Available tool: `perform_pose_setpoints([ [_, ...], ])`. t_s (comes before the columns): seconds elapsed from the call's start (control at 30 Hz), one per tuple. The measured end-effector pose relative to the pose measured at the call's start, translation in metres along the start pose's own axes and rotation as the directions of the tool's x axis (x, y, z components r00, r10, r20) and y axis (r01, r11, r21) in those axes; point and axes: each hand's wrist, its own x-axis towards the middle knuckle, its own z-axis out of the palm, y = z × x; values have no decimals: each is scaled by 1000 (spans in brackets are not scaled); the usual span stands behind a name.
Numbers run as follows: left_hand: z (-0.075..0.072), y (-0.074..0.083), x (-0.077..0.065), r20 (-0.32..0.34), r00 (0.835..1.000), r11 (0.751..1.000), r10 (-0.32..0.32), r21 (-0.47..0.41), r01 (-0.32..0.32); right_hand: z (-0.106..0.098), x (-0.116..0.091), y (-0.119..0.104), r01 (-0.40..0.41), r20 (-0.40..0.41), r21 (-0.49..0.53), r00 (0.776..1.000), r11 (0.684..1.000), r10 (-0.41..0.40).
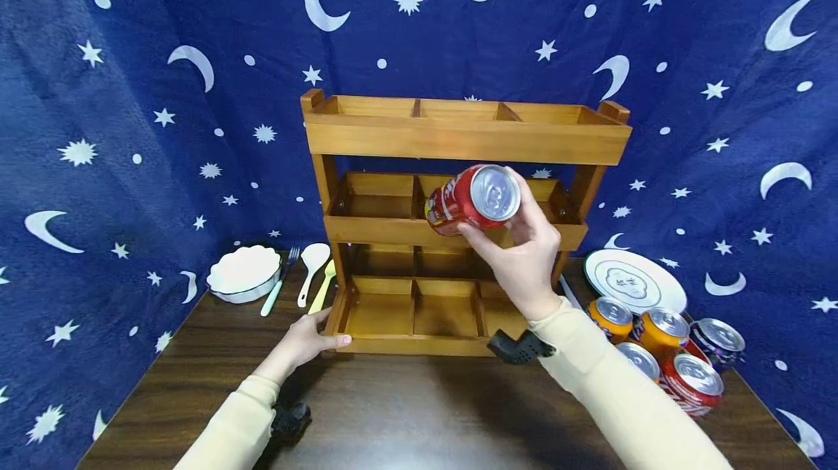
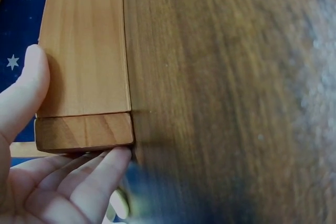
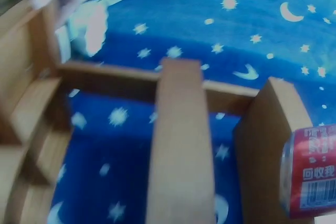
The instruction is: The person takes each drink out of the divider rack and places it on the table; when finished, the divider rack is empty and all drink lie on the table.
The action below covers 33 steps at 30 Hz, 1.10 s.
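Note:
A three-tier wooden shelf (image 1: 468, 141) with divided compartments stands on the table. My right hand (image 1: 529, 255) holds a red soda can (image 1: 452, 208) in front of its middle tier, with the can tilted and its silver top towards me. In the right wrist view the can (image 3: 314, 174) shows a barcode; the hand itself is out of sight there. Low at the shelf's left front corner, my left hand (image 1: 308, 340) grips the frame. The left wrist view shows that hand's thumb (image 2: 32, 80) against one side of the wooden end (image 2: 86, 51) and its fingers against another.
Left of the shelf are a white scalloped dish (image 1: 245, 273), a fork (image 1: 281, 281), a white spoon (image 1: 313, 270) and a yellow-green spoon (image 1: 322, 292). To the right, several soda cans (image 1: 697, 375) stand near a white plate (image 1: 635, 279). A dark blue star-patterned cloth (image 1: 393, 41) hangs behind.

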Motion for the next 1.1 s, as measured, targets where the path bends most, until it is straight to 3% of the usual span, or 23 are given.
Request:
perform_pose_setpoints([
  [0.1, -2, 0, 0, 7, 1000, 1000, -10, 12, 10, -30, -7, -2, -43, 56, 21, 998, 999, 42],
  [0.23, -6, -1, 1, 18, 1000, 1000, -11, 16, 10, -75, -16, 3, -161, 101, 38, 983, 986, 156],
  [0.37, -10, -3, 0, 21, 1000, 1000, 4, 30, -5, -124, -27, 7, -278, 80, -80, 955, 957, 284],
  [0.5, -11, -5, -1, 17, 1000, 998, 19, 61, -20, -168, -41, 4, -393, 38, -172, 914, 903, 405],
  [0.63, -9, -6, -1, 31, 999, 997, 31, 66, -33, -211, -61, 0, -443, -51, -390, 886, 807, 462],
  [0.77, -5, -4, 1, 48, 998, 997, 37, 70, -40, -251, -79, -5, -482, -171, -559, 863, 675, 475],
  [0.97, -3, 1, 2, 58, 997, 996, 47, 69, -51, -298, -98, -7, -588, -343, -551, 807, 593, 481],
  [1.07, -3, 1, 2, 67, 996, 996, 51, 69, -56, -316, -109, -3, -623, -367, -508, 781, 595, 505],
  [1.1, -3, 0, 2, 69, 996, 996, 50, 67, -54, -321, -114, -1, -626, -356, -454, 779, 633, 515],
])
